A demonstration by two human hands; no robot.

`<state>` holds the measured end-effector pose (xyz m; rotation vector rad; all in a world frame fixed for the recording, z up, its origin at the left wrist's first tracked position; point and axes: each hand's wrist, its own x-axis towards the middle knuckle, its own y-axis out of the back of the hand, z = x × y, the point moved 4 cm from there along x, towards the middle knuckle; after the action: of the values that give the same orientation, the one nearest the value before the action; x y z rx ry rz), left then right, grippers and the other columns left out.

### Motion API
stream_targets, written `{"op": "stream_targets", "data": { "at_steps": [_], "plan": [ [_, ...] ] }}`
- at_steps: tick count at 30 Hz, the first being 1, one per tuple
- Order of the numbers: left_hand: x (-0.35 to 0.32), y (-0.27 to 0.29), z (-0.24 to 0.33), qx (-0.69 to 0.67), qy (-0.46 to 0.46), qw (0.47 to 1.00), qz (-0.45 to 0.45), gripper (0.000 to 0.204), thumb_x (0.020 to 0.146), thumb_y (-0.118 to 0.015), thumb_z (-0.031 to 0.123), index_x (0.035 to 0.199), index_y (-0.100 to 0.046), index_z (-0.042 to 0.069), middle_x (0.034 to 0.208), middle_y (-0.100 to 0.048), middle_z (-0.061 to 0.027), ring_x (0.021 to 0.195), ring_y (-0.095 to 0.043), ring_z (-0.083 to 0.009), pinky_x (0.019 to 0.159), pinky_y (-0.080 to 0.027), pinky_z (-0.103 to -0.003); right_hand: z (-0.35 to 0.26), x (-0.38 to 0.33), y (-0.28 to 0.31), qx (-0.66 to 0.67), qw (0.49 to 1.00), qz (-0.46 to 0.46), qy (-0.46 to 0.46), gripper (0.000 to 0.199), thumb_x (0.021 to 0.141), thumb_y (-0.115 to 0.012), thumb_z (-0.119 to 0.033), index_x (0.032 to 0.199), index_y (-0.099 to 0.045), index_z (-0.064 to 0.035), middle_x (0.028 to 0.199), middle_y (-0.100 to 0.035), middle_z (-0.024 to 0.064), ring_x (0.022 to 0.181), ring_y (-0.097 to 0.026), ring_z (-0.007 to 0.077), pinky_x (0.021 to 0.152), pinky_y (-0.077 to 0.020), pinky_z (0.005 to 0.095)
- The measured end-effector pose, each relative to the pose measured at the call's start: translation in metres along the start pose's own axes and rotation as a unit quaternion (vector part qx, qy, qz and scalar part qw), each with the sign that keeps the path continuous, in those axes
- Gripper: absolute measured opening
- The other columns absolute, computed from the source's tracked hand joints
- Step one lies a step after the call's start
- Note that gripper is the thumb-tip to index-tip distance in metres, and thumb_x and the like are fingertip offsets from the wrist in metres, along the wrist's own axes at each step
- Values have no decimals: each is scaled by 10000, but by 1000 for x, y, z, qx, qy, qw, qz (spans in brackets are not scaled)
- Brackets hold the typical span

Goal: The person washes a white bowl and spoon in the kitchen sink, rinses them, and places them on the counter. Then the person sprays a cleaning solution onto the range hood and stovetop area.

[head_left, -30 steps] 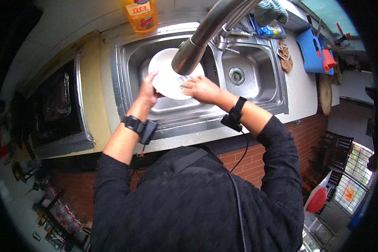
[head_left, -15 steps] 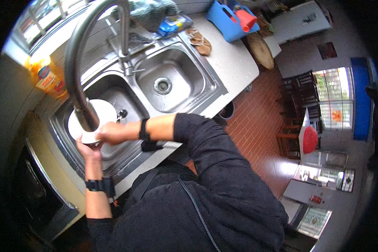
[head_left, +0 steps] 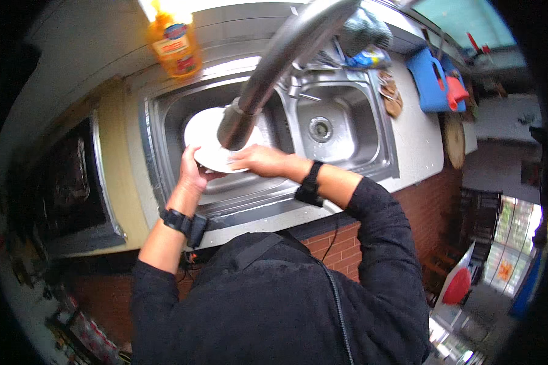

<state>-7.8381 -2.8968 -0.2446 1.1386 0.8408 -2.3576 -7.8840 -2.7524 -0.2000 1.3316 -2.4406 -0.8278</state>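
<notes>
While the faucet (head_left: 259, 91) arches above, your left hand (head_left: 194, 173) clasps the plate (head_left: 202, 131) by its near-left rim over the left basin (head_left: 275, 129); your right hand (head_left: 265, 161), fingers bent, touches its near-right side, grip unclear.

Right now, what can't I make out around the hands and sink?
All in the head view:
Part of the white plate: hidden behind the faucet spout.
Fingers of the left hand: partly hidden beneath the plate.
Palm of the right hand, and anything in it: hidden by the hand itself.
Spout's upper bend: cut off by the top edge.
Orange bottle details: blurred.
</notes>
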Motion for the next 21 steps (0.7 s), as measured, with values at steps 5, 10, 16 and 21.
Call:
{"op": "stream_targets", "data": {
  "at_steps": [5,10,16,21],
  "plan": [
    [-11,-11,-4,-142,-105,984,5,443,814,-542,325,1200,-472,119,1115,-551,-61,1026,-553,-198,833,-485,-379,-8,6,-9,0,999,32,2,56,776,-628,-119,825,-634,-94,857,-646,166,828,-641,354,678,-504,442],
    [-13,-3,-11,17,53,998,-33,708,791,-430,541,1312,-481,63,1186,-611,-134,1022,-597,-371,814,-450,-639,-17,-9,5,-199,958,-15,206,225,792,-606,-146,1014,-646,-126,925,-655,104,885,-644,314,774,-501,430],
    [-5,-5,-14,-148,-114,982,-3,579,800,-533,411,1266,-433,82,1153,-561,-91,1038,-566,-241,822,-496,-432,-34,4,10,36,998,44,22,135,811,-599,-130,934,-625,-81,943,-648,163,869,-627,372,726,-497,438],
    [-32,-17,3,-25,38,998,-49,669,781,-481,489,1276,-493,40,1181,-601,-162,1074,-588,-332,893,-461,-558,-18,-11,11,-206,965,-56,154,226,745,-624,-94,964,-674,-125,960,-664,82,915,-639,295,803,-502,430]
  ]
}}
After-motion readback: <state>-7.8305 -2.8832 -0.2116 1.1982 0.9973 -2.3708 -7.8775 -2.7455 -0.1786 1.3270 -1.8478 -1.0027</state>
